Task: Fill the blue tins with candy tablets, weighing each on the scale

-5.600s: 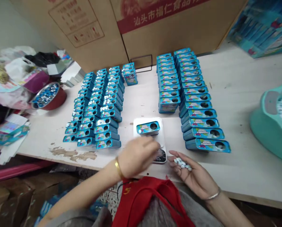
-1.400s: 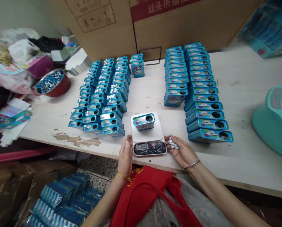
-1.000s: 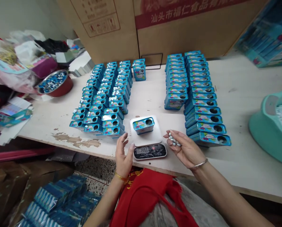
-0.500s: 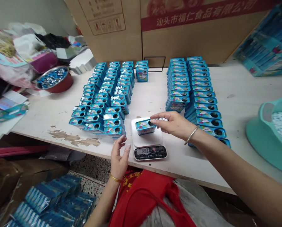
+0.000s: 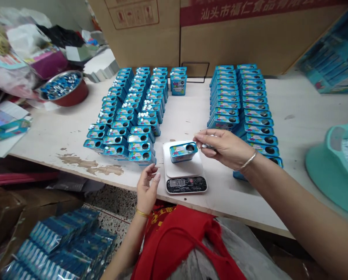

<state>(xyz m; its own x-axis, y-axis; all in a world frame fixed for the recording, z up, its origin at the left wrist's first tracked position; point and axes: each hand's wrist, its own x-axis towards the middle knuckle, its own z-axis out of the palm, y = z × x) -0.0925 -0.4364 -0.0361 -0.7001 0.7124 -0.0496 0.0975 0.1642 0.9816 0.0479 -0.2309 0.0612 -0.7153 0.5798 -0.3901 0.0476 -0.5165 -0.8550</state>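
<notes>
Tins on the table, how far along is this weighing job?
Looks done: the left block of tins, several with white pellets at their holes. In hand: one tin sits on the scale, the right hand pinched beside its hole, the left hand open nearby. Probably left: the right block, holes dark.

A pale, scuffed worktable [image 5: 293,101], its surface peeling near the front edge, stands before tall brown cardboard cartons [image 5: 249,42] along its back edge, above a speckled floor [image 5: 115,198], under flat, even indoor light.
</notes>
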